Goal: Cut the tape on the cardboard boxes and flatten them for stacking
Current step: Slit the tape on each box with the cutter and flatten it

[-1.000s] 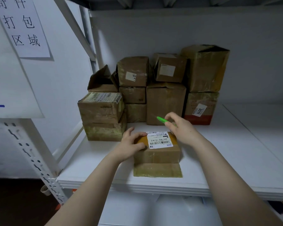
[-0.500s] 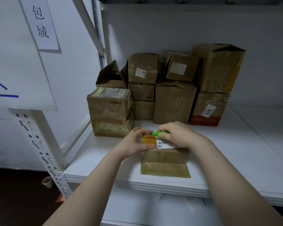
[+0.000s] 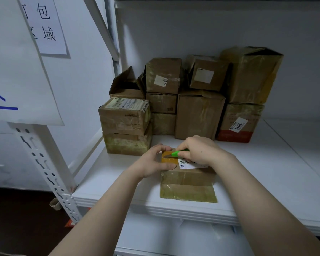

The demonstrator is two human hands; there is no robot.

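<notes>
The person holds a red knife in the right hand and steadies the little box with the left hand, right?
Not quite. The knife is green, not red. The head view shows the right hand holding it over the little box, which the left hand steadies.

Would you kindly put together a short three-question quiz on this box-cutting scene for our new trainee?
1. True or false: the right hand holds the green cutter with its blade on top of the small box.
2. The left hand: A) hangs idle, B) grips the small box's left end, C) holds the cutter?
3. Fill in: the box labelled 3011 in the stack has a ___ band along its bottom.
Key: 1 true; 2 B; 3 red.
</notes>
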